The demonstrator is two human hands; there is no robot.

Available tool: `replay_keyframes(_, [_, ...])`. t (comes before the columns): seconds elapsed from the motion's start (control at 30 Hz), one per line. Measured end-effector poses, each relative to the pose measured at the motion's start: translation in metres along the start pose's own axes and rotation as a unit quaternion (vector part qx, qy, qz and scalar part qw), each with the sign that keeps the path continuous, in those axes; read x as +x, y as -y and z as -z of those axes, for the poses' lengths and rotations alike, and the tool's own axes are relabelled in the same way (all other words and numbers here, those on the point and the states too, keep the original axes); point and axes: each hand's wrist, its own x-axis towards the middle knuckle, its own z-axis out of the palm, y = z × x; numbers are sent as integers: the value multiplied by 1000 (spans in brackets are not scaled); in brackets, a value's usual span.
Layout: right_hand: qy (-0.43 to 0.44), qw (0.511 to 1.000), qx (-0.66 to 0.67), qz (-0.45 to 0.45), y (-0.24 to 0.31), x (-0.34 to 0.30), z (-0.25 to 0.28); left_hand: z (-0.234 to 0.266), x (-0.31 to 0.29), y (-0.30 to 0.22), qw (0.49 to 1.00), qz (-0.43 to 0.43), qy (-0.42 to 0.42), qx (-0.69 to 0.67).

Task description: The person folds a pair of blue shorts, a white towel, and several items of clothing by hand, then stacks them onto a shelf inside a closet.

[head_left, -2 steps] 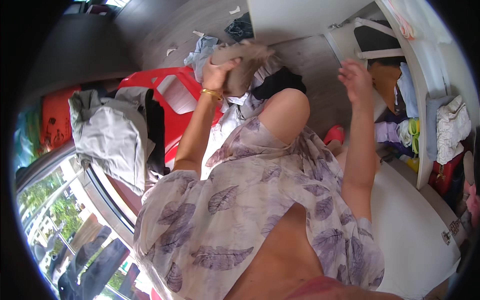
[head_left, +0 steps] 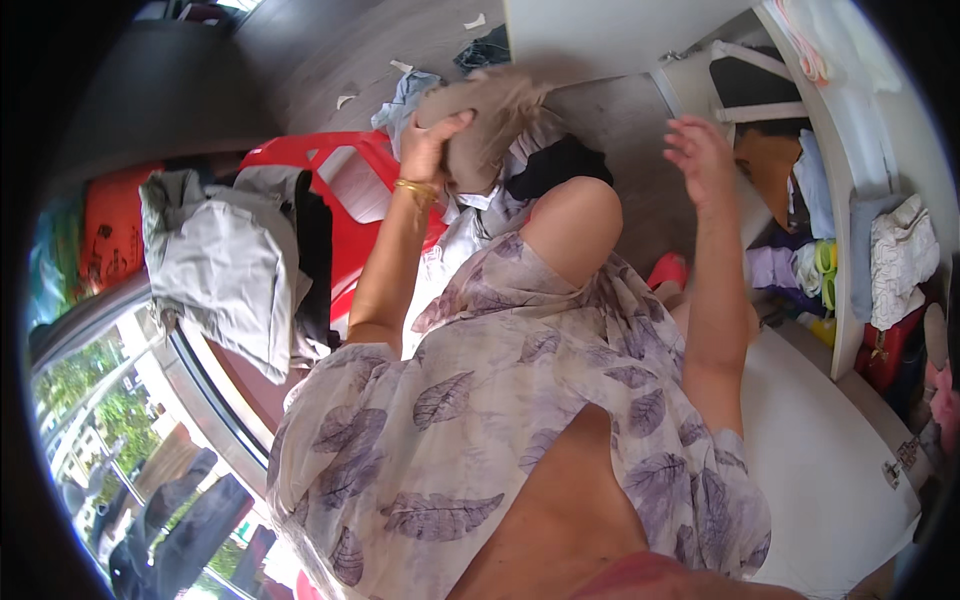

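Observation:
My left hand (head_left: 428, 150), with a gold bangle at the wrist, grips a brown piece of cloth (head_left: 482, 128) that is bunched and slightly blurred; its exact kind cannot be made out. Under and beside it lie a black garment (head_left: 562, 170) and some pale, crumpled clothes (head_left: 478, 222), next to my raised knee. My right hand (head_left: 700, 160) is lifted in the air near the open cabinet, holding nothing, its fingers partly bent and apart.
A red plastic chair (head_left: 300, 152) stands at left, near grey trousers (head_left: 232, 270) draped by the window. On the right, an open white cabinet (head_left: 850, 130) holds folded clothes (head_left: 768, 170). A cabinet door (head_left: 590, 35) juts out at the top. Denim (head_left: 484, 50) lies on the floor.
The brown cloth in my left hand has shifted slightly and its far end swings upward. My right hand has moved a little to the left.

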Motion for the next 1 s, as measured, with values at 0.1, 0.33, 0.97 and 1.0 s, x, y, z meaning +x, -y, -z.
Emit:
replay_keyframes(0.1, [160, 987, 4, 1, -9, -20, -47, 6, -32, -44, 977, 59, 84, -186])
replay_keyframes(0.33, [435, 884, 143, 93, 8, -102, -82, -27, -91, -49, 887, 117, 249, -371])
replay_keyframes(0.97, [68, 917, -26, 393, 73, -226, 1, -98, -200, -114, 903, -390, 126, 131])
replay_keyframes(1.0, [73, 917, -28, 391, 74, -232, 5, -98, -207, -116, 801, -532, 18, 272])
